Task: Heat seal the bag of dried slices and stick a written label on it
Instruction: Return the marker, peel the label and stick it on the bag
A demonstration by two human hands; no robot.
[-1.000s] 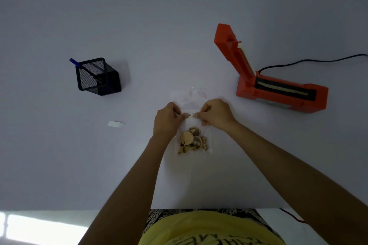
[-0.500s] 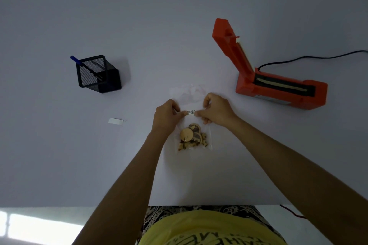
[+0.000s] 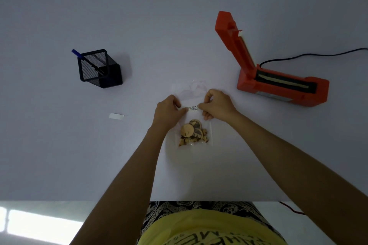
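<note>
A clear plastic bag (image 3: 192, 91) lies flat on the white table, with brown dried slices (image 3: 193, 133) gathered at its near end. A small white written label (image 3: 192, 108) sits across the bag's middle. My left hand (image 3: 169, 111) pinches the label's left end and my right hand (image 3: 217, 105) pinches its right end, both pressing it against the bag. The orange heat sealer (image 3: 278, 85) stands to the right with its lid raised.
A black mesh pen holder (image 3: 98, 68) with a blue pen (image 3: 76, 53) stands at the left. A small white strip of backing paper (image 3: 116, 116) lies left of my hands. The sealer's black cord (image 3: 318, 55) runs off to the right.
Both hands and the bag kept their place on the table; the fingers spread slightly apart along the label, showing more of it. The view shifted a little.
</note>
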